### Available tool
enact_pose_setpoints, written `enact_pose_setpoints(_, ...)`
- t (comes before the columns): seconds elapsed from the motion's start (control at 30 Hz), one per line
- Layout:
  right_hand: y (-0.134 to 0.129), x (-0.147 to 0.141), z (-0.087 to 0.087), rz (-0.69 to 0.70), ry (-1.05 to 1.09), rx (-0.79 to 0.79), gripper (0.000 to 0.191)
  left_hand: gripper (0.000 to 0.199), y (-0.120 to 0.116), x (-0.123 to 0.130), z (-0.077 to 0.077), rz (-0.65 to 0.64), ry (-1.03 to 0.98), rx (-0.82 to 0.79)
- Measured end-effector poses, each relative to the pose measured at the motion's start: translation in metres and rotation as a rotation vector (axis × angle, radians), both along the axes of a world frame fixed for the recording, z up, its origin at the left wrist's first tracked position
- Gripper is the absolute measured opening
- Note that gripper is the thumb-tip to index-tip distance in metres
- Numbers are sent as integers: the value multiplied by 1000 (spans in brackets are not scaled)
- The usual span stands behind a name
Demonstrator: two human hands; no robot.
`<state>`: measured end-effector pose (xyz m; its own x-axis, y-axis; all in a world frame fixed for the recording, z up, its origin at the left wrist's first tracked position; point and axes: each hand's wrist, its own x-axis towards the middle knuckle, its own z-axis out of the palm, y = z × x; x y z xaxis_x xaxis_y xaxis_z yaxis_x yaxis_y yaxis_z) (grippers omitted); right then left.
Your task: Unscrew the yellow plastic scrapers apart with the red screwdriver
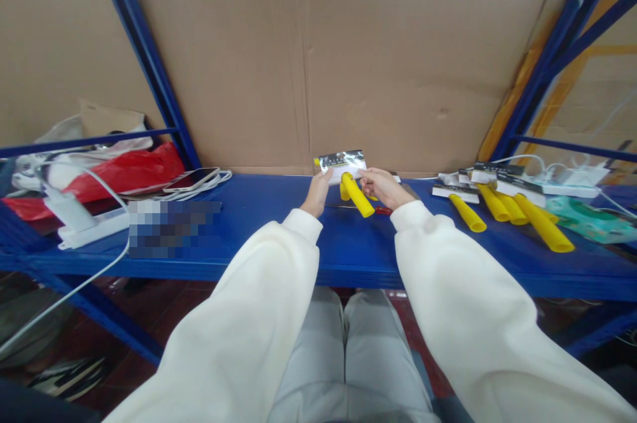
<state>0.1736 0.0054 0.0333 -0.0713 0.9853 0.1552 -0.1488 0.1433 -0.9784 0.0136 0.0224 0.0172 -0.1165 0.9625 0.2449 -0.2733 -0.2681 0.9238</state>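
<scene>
A cardboard sheet backs the blue surface; carded yellow tubes crowd its right side. Over its middle, left hand and right hand pinch a black-and-white card, a yellow tube jutting toward the person.

Upper garment: off-white, with a full-cut left sleeve and right sleeve of smooth, plain fabric. Each narrowed to a matching cuff at the wrist. Lower garment: pale grey trousers, softly creased. The left hand and right hand were bare.
</scene>
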Motion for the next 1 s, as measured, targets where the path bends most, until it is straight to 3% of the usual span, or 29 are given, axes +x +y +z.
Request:
enact_pose_setpoints(0.3, 7, -4, -8, 50, -59, -28, 11, 37, 4, -2, 0, 18, -109, -24)
enact_pose_setpoints(0.67, 3, -3, -5, 12, -82, -7, 15, 45, 2, -8, 6, 55, -261, -219)
enact_pose_setpoints(1.0, 3, 0, -4, 74, -64, 29, 27, 41, 5, -18, 7, 164, -235, -233)
